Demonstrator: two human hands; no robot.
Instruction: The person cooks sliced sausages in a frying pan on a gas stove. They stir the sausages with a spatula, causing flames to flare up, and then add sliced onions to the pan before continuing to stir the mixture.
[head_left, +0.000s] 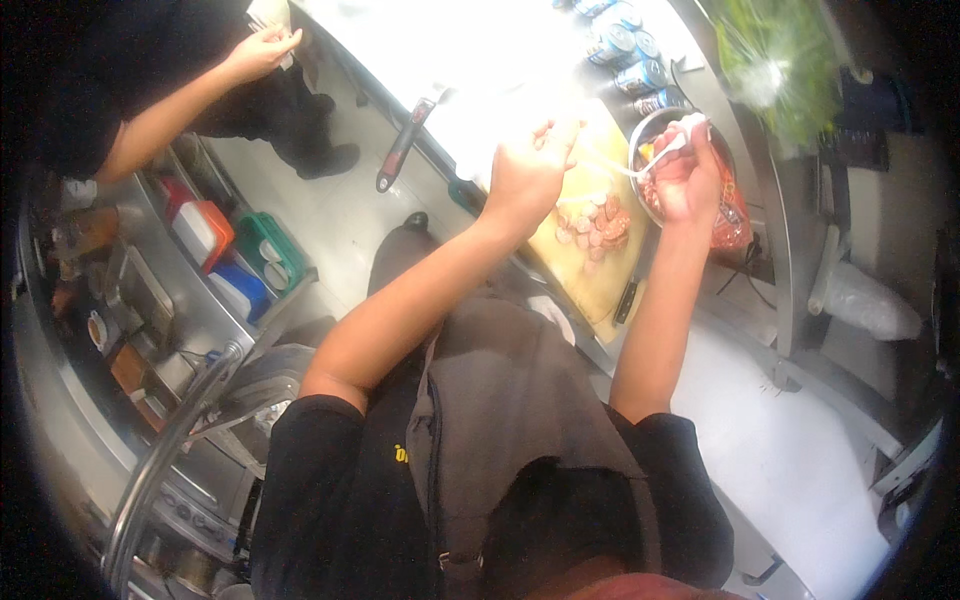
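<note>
My left hand (529, 176) is raised over a yellowed cutting board (600, 307), its fingers curled; glare hides whether it holds anything. My right hand (682, 176) is closed on a thin white strip (664, 156), above the rim of a round metal bowl (637, 135). The strip trails towards my left hand and fades into the glare. Sliced sausage (600, 225) lies in a loose pile on the board. A black-handled knife (627, 301) rests by the board's right edge. An orange-red plastic package (731, 217) sits at the bowl.
Several drink cans (641, 76) stand beyond the bowl. A black handle (405, 146) juts over the counter's left edge. Leafy greens in clear plastic (780, 75) are at upper right. Another person's hand (262, 52) holds something pale at upper left. A green basket (274, 251) stands at left.
</note>
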